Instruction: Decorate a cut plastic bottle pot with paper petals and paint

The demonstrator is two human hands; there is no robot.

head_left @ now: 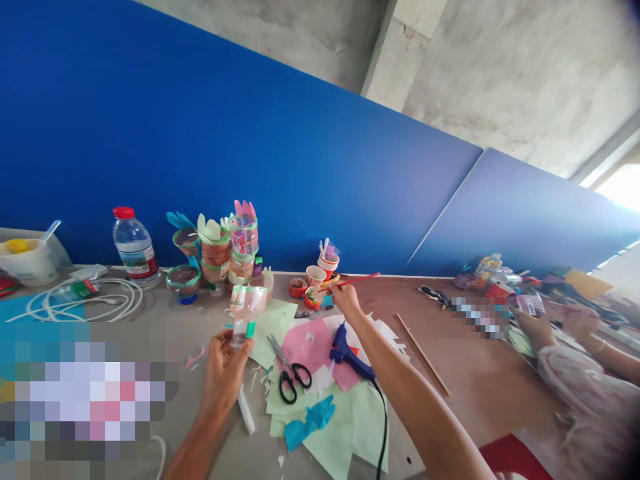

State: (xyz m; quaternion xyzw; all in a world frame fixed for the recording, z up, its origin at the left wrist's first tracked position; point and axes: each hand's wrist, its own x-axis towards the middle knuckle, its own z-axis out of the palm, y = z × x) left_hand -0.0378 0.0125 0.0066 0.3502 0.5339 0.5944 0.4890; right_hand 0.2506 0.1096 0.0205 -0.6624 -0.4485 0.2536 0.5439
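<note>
My left hand (225,367) is closed around the lower part of a cut plastic bottle (249,301), lifted in front of me with its wide end up. The bottle is clear, with pinkish colour and a green patch. My right hand (347,299) reaches forward, its fingers closed on a thin red paintbrush (369,276). The brush's near end is over or in a small paper cup (313,300); which of the two I cannot tell. Beneath my arms, black-handled scissors (290,373) and a blue glue gun (350,355) lie on green and pink paper (310,343).
Decorated bottle pots (216,253) stand against the blue partition (200,133). Left of them are a red-capped water bottle (134,247) and a coiled white cable (115,300). A wooden stick (423,353) lies to the right. Another person's hands (535,327) work at far right.
</note>
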